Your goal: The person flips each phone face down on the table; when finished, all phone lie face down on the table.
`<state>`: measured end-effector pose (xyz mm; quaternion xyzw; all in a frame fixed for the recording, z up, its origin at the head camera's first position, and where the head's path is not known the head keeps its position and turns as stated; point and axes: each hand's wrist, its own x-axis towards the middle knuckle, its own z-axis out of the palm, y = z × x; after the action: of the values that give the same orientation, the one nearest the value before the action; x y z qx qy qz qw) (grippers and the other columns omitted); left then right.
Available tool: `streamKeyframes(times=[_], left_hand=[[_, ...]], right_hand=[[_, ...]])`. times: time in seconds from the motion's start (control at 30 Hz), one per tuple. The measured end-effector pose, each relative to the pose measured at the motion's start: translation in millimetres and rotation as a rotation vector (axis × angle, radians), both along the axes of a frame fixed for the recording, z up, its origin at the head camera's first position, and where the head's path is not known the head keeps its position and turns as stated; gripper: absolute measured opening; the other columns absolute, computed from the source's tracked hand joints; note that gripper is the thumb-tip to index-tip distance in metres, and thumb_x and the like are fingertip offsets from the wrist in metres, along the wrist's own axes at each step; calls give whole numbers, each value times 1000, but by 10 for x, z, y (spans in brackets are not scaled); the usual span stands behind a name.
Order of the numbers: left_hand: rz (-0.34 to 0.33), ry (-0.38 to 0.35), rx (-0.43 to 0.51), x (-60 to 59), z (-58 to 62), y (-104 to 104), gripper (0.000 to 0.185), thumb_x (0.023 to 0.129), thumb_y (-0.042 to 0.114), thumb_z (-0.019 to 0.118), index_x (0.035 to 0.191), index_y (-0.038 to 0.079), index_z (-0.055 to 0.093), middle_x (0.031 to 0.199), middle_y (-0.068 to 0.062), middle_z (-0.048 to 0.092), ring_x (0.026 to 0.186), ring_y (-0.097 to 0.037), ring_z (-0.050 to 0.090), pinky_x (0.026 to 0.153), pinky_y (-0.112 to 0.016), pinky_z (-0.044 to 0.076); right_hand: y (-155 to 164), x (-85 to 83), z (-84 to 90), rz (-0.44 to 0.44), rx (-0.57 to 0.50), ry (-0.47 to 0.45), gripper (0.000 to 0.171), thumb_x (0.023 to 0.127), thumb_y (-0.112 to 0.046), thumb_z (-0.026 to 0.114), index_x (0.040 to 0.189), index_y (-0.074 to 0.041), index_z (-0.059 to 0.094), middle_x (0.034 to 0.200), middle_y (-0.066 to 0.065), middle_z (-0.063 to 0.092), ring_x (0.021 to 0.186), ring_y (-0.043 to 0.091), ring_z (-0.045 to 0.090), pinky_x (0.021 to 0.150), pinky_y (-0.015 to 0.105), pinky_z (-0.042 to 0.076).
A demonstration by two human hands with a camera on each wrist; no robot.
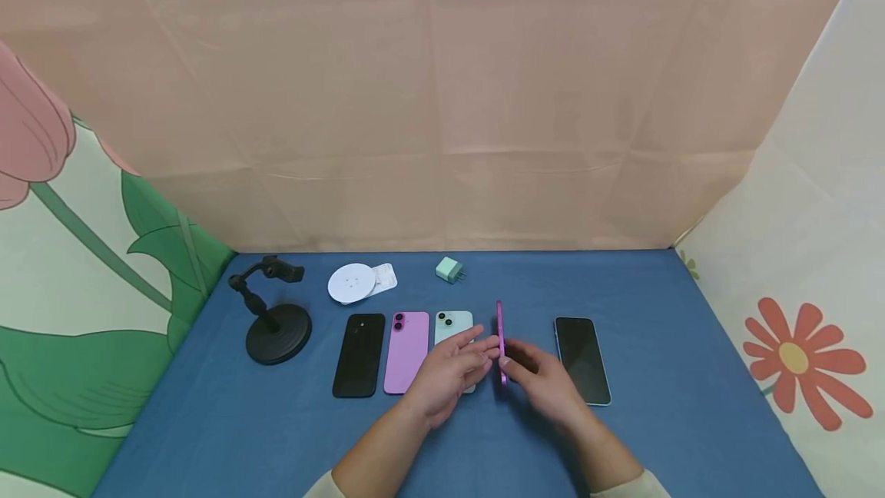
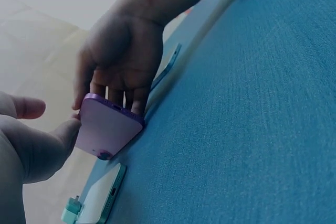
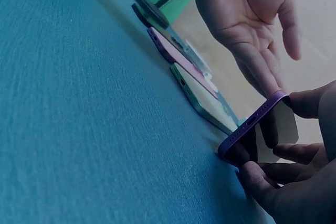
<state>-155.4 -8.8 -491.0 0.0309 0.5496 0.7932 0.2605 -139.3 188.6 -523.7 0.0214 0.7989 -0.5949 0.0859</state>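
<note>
A purple phone (image 1: 501, 340) stands on its long edge on the blue table (image 1: 664, 375), between my two hands. My right hand (image 1: 542, 376) grips it from the right, thumb and curled fingers (image 3: 307, 103) round its upper edge and screen side. With straight fingers, my left hand (image 1: 452, 366) touches the phone's top edge and back from the left. The left wrist view shows the purple back (image 2: 107, 127) with the right hand's fingers (image 2: 123, 93) behind it. In the right wrist view the phone's bottom edge (image 3: 252, 124) rests on the cloth.
Left of my hands lie a black phone (image 1: 359, 354), a pink phone (image 1: 406, 350) and a mint phone (image 1: 452, 325); a screen-up phone (image 1: 583, 360) lies to the right. A black stand (image 1: 276, 317), white disc (image 1: 353, 283) and mint plug (image 1: 449, 270) sit farther back.
</note>
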Motion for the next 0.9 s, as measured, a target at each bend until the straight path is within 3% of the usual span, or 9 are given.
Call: streamKeyframes(times=[0.27, 0.63, 0.9], left_hand=[[-44, -15, 2, 8, -30, 6, 62, 104, 8, 57, 160, -2, 33, 151, -17, 55, 139, -28, 54, 112, -40, 44], [-65, -74, -1, 2, -129, 16, 62, 104, 10, 57, 159, -4, 32, 159, -20, 45, 148, -36, 41, 119, -52, 35], [-59, -94, -18, 19, -200, 37, 61, 104, 10, 57, 158, -5, 32, 161, -24, 39, 150, -38, 35, 121, -53, 31]], right_hand=[[40, 31, 25, -34, -29, 30, 50, 98, -27, 73, 142, -6, 61, 138, 11, 66, 125, 29, 64, 103, 46, 54], [93, 54, 22, -76, -42, 82, 43, 98, -17, 73, 138, -5, 63, 133, 13, 68, 113, 25, 71, 88, 27, 58], [151, 81, 42, -138, -21, 82, 36, 94, -13, 76, 129, -8, 69, 120, 10, 73, 100, 19, 72, 76, 26, 56]])
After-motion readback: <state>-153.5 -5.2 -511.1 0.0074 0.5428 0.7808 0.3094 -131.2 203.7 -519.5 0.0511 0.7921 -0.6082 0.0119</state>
